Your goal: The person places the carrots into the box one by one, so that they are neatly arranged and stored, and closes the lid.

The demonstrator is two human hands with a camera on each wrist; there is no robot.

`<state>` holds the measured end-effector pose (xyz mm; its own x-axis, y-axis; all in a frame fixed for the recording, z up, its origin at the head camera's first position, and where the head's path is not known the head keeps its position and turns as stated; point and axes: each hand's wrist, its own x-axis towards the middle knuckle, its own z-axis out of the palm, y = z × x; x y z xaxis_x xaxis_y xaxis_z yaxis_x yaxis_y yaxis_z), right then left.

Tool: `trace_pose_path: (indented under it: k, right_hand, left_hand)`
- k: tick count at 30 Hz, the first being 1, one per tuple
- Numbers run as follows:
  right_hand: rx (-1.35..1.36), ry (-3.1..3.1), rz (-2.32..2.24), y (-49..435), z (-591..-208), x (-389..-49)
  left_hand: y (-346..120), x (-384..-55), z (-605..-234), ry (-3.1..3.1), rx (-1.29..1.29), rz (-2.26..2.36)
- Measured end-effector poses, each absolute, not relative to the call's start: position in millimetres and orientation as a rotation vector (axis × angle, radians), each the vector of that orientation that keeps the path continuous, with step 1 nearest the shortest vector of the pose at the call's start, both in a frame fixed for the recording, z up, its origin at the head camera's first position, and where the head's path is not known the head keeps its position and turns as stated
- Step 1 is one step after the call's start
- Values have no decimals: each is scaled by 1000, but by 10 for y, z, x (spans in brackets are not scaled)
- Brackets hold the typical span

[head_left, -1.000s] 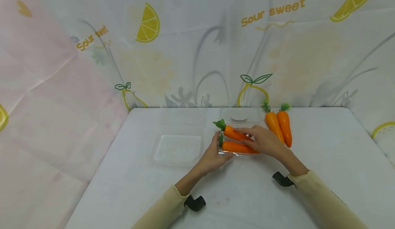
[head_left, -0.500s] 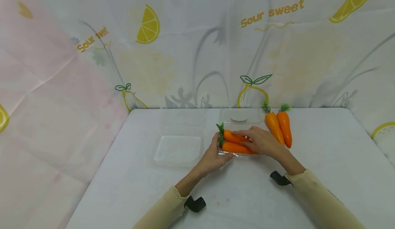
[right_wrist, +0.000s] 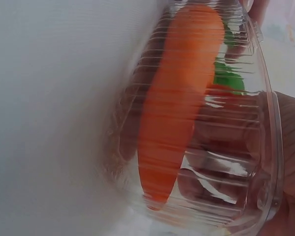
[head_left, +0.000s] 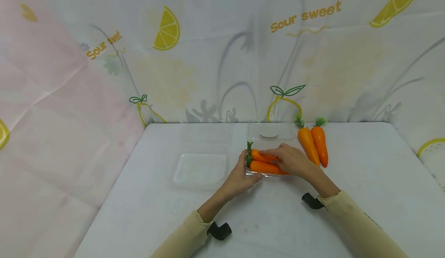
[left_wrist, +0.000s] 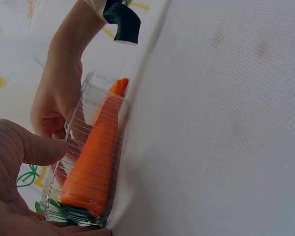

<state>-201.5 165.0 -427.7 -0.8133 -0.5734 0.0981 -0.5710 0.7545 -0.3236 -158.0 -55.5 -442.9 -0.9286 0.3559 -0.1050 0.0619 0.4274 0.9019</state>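
The clear, ribbed plastic box (right_wrist: 277,142) looked glossy; the carrots (right_wrist: 176,98) inside seemed smooth, faintly shiny plastic. The counter (left_wrist: 211,128) showed a matt, finely grained surface; the backdrop (head_left: 208,68) was creased, matt cloth, and the sleeves (head_left: 358,219) were matt fabric.

I am facing a printed sheet (head_left: 208,80) that is hanging like a wall behind a white worktop (head_left: 271,227), its left side showing pale pink. I am reading "Sour sweet" lettering (head_left: 305,16) on it 2 times, in orange. Yellow lemon slices (head_left: 168,29) are showing higher up and at the left edge, while green-leafed lemon outlines (head_left: 282,94) and grey plant shapes (head_left: 206,111) are lining the lower part. Creases (head_left: 50,92) are crossing the pink. Soft, dim light is falling evenly, and faint reddish smudges (left_wrist: 261,47) are marking the worktop's textured surface.
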Motion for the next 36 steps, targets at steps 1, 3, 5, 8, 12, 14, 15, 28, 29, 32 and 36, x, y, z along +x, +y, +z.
trace_pose_path:
  k: [1, 3, 5, 8, 12, 14, 15, 28, 29, 32, 36]
  right_hand:
    - [-965, 2927, -550, 1655, -4274, -2014]
    - [-963, 2911, -581, 1668, -4260, -2013]
    - [-971, 2902, -625, 1688, -4235, -2018]
    - [-994, 2900, -698, 1730, -4184, -2033]
    - [-1044, 2891, -798, 1794, -4108, -2054]
    - [-1053, 2877, -852, 1826, -4078, -2058]
    - [-1044, 2877, -871, 1840, -4066, -2057]
    - [-729, 3068, -958, 2051, -4019, -2096]
    - [-705, 3075, -962, 2063, -4011, -2097]
    - [-636, 3063, -999, 2092, -3999, -2106]
    - [-571, 3038, -1039, 2133, -4016, -2138]
  left_hand:
    - [-556, -1581, -4428, 2405, 362, 1503]
    - [-557, -1582, -4424, 2402, 365, 1504]
    - [-558, -1581, -4422, 2404, 363, 1495]
    - [-558, -1578, -4420, 2407, 359, 1483]
    - [-559, -1583, -4427, 2422, 356, 1468]
    - [-561, -1585, -4429, 2424, 357, 1465]
    - [-561, -1587, -4427, 2424, 356, 1464]
    - [-557, -1581, -4437, 2418, 345, 1460]
    - [-557, -1581, -4437, 2418, 345, 1460]
    - [-556, -1579, -4434, 2423, 347, 1459]
    - [-554, -1575, -4431, 2426, 350, 1460]
